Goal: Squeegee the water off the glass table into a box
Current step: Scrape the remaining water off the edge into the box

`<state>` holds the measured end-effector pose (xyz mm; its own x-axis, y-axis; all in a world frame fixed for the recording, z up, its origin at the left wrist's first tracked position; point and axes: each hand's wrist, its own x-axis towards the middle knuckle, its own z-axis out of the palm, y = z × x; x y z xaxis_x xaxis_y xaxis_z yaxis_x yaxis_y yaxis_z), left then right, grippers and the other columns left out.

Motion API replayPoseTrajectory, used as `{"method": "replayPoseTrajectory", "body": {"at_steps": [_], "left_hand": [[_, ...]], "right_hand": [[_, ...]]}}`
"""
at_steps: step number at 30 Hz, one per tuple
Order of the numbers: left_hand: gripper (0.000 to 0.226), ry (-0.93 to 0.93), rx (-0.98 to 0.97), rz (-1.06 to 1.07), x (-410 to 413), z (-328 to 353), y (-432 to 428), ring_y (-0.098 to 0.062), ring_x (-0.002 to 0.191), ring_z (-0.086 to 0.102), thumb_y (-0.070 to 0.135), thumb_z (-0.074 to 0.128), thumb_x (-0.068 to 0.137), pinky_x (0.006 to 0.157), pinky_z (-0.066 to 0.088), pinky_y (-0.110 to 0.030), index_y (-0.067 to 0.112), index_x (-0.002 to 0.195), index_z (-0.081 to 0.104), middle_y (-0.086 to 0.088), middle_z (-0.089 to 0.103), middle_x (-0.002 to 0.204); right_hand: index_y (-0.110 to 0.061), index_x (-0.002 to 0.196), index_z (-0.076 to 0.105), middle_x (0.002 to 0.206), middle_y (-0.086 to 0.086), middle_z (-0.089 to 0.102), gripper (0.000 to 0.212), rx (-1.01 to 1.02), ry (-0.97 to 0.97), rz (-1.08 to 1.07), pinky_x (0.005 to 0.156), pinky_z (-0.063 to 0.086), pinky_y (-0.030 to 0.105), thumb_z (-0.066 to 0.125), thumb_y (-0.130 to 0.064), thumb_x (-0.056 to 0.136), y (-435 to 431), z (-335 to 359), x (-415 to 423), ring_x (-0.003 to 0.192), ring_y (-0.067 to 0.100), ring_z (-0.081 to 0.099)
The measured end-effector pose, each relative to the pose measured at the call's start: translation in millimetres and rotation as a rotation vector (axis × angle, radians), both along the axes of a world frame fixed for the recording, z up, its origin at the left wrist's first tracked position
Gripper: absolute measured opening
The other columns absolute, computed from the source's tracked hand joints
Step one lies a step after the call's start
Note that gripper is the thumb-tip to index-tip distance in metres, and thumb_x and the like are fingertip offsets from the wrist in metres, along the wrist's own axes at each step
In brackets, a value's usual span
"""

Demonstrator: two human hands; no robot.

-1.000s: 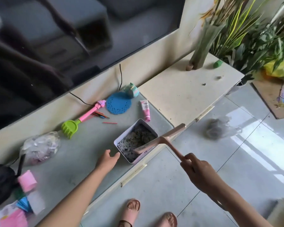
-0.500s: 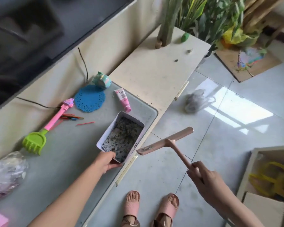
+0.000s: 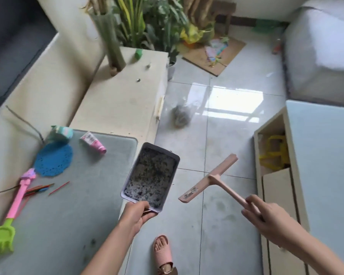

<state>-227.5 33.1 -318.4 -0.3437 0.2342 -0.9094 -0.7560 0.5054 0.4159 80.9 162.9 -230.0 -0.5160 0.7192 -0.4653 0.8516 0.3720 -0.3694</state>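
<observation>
Gripping the near end of the box (image 3: 150, 176) with the left hand (image 3: 136, 214), lifted at the right edge of the glass table (image 3: 77, 215), mostly out over the floor (image 3: 216, 120). Holding the squeegee (image 3: 211, 178) by its handle in the curled right hand (image 3: 266, 217), blade in the air, apart from the box. Near the table's far edge, 1 pink tube (image 3: 92, 144)

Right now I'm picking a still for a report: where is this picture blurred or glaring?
Head view: motion blur smears the plants and the bag on the floor; bright glare whitens the floor tiles; the box in the left hand and the squeegee in the right hand look fairly sharp.
</observation>
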Motion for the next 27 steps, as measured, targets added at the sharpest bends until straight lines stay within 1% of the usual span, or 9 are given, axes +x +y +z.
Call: {"method": "replayPoseTrajectory", "body": {"at_steps": [2,5,8,11,13,16,19,23,27], "left_hand": [[0.018,-0.017,0.006,-0.046,27,2,10,-0.034,0.071,0.057,-0.022,0.038,0.083,0.039,0.054,-0.032,-0.01,0.083,0.051,-0.022,0.058,0.084],[0.019,-0.035,0.006,-0.117,71,3,23,-0.034,0.073,0.057,-0.022,0.038,0.084,0.037,0.053,-0.033,-0.008,0.087,0.051,-0.021,0.058,0.085],[0.018,-0.082,-0.008,-0.171,127,1,36,-0.033,0.072,0.054,-0.021,0.039,0.085,0.035,0.051,-0.033,-0.008,0.08,0.05,-0.019,0.056,0.082],[0.017,-0.169,-0.032,-0.197,196,-5,46,-0.033,0.071,0.052,-0.02,0.039,0.087,0.033,0.05,-0.034,-0.01,0.076,0.049,-0.02,0.054,0.079],[0.02,-0.223,-0.046,-0.197,244,-12,49,-0.033,0.071,0.052,-0.019,0.039,0.088,0.033,0.05,-0.035,-0.009,0.073,0.049,-0.02,0.053,0.079],[0.02,-0.276,-0.055,-0.164,306,-31,52,-0.035,0.074,0.052,-0.017,0.04,0.089,0.036,0.05,-0.039,-0.007,0.074,0.049,-0.02,0.051,0.08],[0.018,-0.314,-0.054,-0.151,369,-58,58,-0.037,0.077,0.053,-0.016,0.041,0.089,0.04,0.051,-0.038,-0.007,0.076,0.05,-0.021,0.051,0.083],[0.02,-0.341,-0.047,-0.144,450,-105,72,-0.036,0.079,0.053,-0.014,0.039,0.09,0.043,0.053,-0.033,-0.007,0.075,0.05,-0.021,0.053,0.083],[0.022,-0.334,-0.05,-0.104,494,-144,84,-0.036,0.079,0.052,-0.01,0.041,0.092,0.047,0.054,-0.032,-0.006,0.072,0.049,-0.021,0.056,0.074]], "right_hand": [[-0.029,0.095,0.042,0.058,-0.004,0.051,0.019,0.012,-0.017,-0.041,0.055,0.041,0.032,0.05,-0.046,0.092,-5,2,41,0.053,0.013,0.048],[-0.031,0.094,0.039,0.066,-0.005,0.055,0.02,-0.011,-0.062,-0.089,0.06,0.046,0.032,0.049,-0.048,0.091,-12,1,103,0.06,0.012,0.052],[-0.031,0.094,0.04,0.071,-0.006,0.058,0.022,-0.028,-0.081,-0.142,0.061,0.044,0.028,0.051,-0.05,0.091,-19,-6,174,0.065,0.01,0.053],[-0.027,0.103,0.043,0.076,-0.006,0.056,0.022,-0.024,-0.153,-0.171,0.065,0.042,0.03,0.045,-0.047,0.095,-27,-16,251,0.07,0.015,0.053],[-0.024,0.108,0.043,0.081,-0.008,0.056,0.024,-0.034,-0.196,-0.175,0.067,0.041,0.031,0.04,-0.046,0.097,-31,-27,304,0.079,0.018,0.056],[-0.025,0.106,0.037,0.089,-0.008,0.055,0.02,-0.085,-0.258,-0.188,0.073,0.043,0.033,0.034,-0.044,0.099,-32,-43,370,0.082,0.019,0.053],[-0.03,0.098,0.03,0.099,-0.011,0.053,0.012,-0.09,-0.325,-0.174,0.071,0.04,0.031,0.031,-0.042,0.1,-30,-57,432,0.089,0.017,0.053],[-0.031,0.093,0.026,0.091,-0.013,0.041,0.013,-0.072,-0.368,-0.165,0.067,0.032,0.028,0.032,-0.04,0.1,-27,-87,516,0.095,0.015,0.054],[-0.032,0.094,0.029,0.1,-0.011,0.052,0.01,-0.086,-0.356,-0.203,0.071,0.034,0.029,0.034,-0.038,0.1,-27,-116,574,0.095,0.016,0.055]]}}
